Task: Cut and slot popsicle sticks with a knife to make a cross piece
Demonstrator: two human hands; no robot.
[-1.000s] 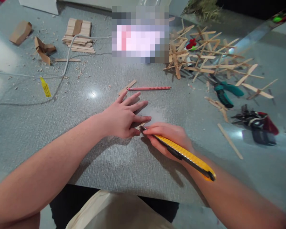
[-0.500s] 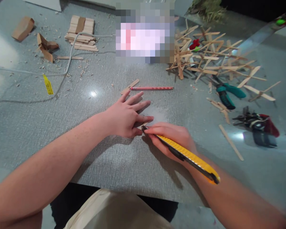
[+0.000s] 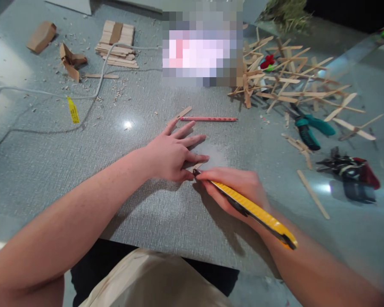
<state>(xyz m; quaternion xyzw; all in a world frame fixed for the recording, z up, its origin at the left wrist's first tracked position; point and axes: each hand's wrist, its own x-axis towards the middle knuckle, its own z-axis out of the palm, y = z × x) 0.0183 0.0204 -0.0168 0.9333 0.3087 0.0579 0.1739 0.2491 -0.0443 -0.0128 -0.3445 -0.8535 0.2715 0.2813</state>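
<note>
The gray table (image 3: 160,221) has tiny lines all over its top. A big messy pile of crossed sticks (image 3: 288,80) sits on the far right side. The left hand (image 3: 169,155) lies flat and open, fingers spread wide. The right hand (image 3: 238,183) is closed around the yellow knife (image 3: 252,209), low down near its blade end. The knife looks stiff and easy to lift; its bumpy grip is the safe place to hold. A pink pencil (image 3: 211,119) lies just past the left fingers. The little wood stick (image 3: 198,165) pokes out by the left thumb, at the knife's tip. It looks light, thin and easy to snap, so best pressed flat, away from the blade.
</note>
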